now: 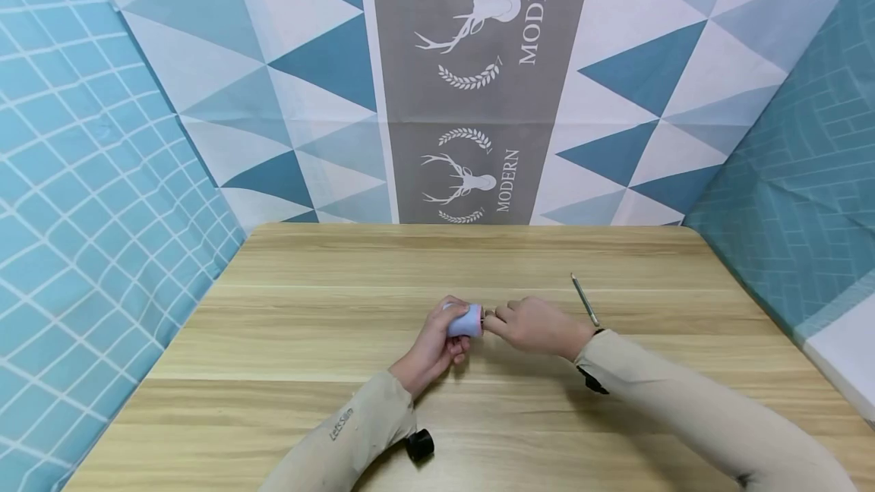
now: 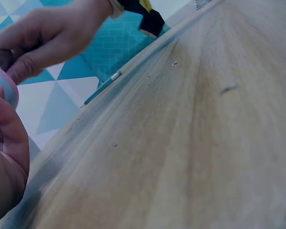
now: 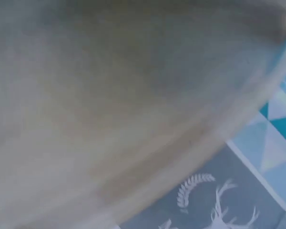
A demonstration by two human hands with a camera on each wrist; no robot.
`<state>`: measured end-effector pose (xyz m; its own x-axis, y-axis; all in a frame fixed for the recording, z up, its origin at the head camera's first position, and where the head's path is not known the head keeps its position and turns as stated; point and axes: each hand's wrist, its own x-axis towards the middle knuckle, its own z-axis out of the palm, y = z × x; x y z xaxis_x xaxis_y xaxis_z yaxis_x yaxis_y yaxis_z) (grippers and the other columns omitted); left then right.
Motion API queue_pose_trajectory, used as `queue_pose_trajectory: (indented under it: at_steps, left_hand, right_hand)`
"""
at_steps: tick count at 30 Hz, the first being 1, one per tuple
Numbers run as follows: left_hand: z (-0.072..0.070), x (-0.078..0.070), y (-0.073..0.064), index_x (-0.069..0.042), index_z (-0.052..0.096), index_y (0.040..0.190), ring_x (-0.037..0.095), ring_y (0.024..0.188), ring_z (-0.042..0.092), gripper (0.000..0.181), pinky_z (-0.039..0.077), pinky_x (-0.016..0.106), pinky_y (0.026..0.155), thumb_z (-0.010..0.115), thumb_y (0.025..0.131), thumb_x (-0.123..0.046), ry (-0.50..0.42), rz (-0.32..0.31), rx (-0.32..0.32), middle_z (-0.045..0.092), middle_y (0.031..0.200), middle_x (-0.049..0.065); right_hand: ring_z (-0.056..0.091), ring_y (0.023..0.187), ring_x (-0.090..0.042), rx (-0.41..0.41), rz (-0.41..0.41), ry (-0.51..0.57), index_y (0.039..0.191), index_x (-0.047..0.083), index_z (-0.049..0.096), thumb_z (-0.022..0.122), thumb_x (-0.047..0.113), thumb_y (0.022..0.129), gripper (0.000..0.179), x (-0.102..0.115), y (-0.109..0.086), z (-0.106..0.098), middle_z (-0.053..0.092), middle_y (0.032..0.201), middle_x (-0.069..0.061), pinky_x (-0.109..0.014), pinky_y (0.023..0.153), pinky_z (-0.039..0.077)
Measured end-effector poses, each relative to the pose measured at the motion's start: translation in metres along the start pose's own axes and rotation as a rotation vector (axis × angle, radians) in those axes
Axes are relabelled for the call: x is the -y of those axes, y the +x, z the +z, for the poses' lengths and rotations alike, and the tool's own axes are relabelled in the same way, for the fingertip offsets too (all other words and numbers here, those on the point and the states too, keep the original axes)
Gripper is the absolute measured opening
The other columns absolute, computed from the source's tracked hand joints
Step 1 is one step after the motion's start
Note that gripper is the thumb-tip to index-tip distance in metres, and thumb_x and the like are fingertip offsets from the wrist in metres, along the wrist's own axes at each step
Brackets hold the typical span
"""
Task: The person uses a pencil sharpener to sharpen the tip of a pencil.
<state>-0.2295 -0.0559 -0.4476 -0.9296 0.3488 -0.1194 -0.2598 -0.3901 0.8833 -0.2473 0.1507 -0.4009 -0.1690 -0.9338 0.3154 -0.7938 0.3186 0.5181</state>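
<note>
A small pale-blue cylinder with a pink rim point(image 1: 466, 321) is held on its side above the middle of the table. My left hand point(image 1: 429, 336) grips it, thumb over the top and fingers curled beneath. At its pink-rimmed end, my right hand point(image 1: 536, 325) pinches a small, thin part that the fingers mostly cover. The left wrist view catches the cylinder point(image 2: 9, 88) only at its left edge, between both hands. Beyond the right wrist lies a dark green pencil point(image 1: 585, 300), apart from both hands. In the right wrist view, only dark slivers show at the right edge.
The wooden table point(image 1: 307, 393) reaches back to a patterned cloth wall point(image 1: 465, 97). Blue cloths hang at left point(image 1: 102, 173) and right. A black wrist camera point(image 1: 420, 445) sits by the left sleeve. Small dark specks point(image 2: 228, 89) show on the tabletop.
</note>
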Motion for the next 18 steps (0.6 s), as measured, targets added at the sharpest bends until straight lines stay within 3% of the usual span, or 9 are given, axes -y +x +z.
queue_pose_trajectory:
  at_steps: [3,6,9,14,16,18]
  left_hand:
    - [-0.001,0.0,0.0,-0.015,0.049,0.092,0.005,0.04,0.045,0.01,0.034,0.018,0.037,0.052,0.094,-0.024,0.004,-0.012,-0.011,0.055,0.061,0.001]
    - [-0.002,-0.001,0.001,-0.015,0.049,0.091,0.005,0.04,0.044,0.013,0.033,0.018,0.037,0.052,0.093,-0.027,0.007,-0.023,-0.03,0.054,0.06,0.001]
    - [-0.002,0.0,0.001,-0.015,0.048,0.092,0.005,0.04,0.043,0.014,0.033,0.017,0.037,0.053,0.093,-0.028,0.011,-0.027,-0.044,0.052,0.06,0.001]
    - [0.0,0.002,-0.001,-0.015,0.049,0.092,0.004,0.038,0.042,0.011,0.033,0.017,0.035,0.054,0.093,-0.025,0.026,-0.008,-0.036,0.053,0.06,0.001]
    - [0.0,0.003,-0.001,-0.015,0.051,0.091,0.005,0.038,0.043,0.009,0.034,0.017,0.035,0.055,0.093,-0.023,0.031,0.007,-0.032,0.053,0.059,0.002]
    - [0.001,0.003,-0.001,-0.015,0.053,0.091,0.005,0.037,0.043,0.008,0.034,0.018,0.034,0.056,0.093,-0.022,0.037,0.022,-0.031,0.053,0.057,0.002]
  right_hand:
    - [0.036,0.045,-0.005,0.044,0.13,0.208,0.098,0.009,0.049,0.062,0.004,0.088,0.018,0.005,0.005,0.001,0.044,0.058,0.006,-0.02,0.04,0.032]
    - [0.034,0.046,-0.002,0.108,0.374,0.586,0.095,0.012,0.05,0.06,0.009,0.096,0.011,0.01,0.015,-0.005,0.039,0.056,0.01,-0.019,0.042,0.031]
    - [0.035,0.049,-0.003,0.141,0.623,0.981,0.085,0.012,0.051,0.057,0.011,0.099,0.015,0.011,0.021,-0.009,0.039,0.058,0.009,-0.02,0.045,0.032]
    - [0.024,0.043,-0.007,0.265,0.998,1.689,0.077,0.009,0.045,0.051,0.012,0.098,0.023,0.005,0.019,-0.007,0.03,0.054,0.005,-0.022,0.04,0.02]
    - [0.019,0.041,-0.006,0.342,1.099,1.887,0.078,0.009,0.045,0.048,0.014,0.099,0.022,0.001,0.018,-0.004,0.025,0.052,0.006,-0.022,0.038,0.016]
    - [0.017,0.04,-0.004,0.41,1.127,1.988,0.081,0.009,0.046,0.045,0.016,0.101,0.021,-0.002,0.016,-0.001,0.023,0.052,0.007,-0.021,0.038,0.013]
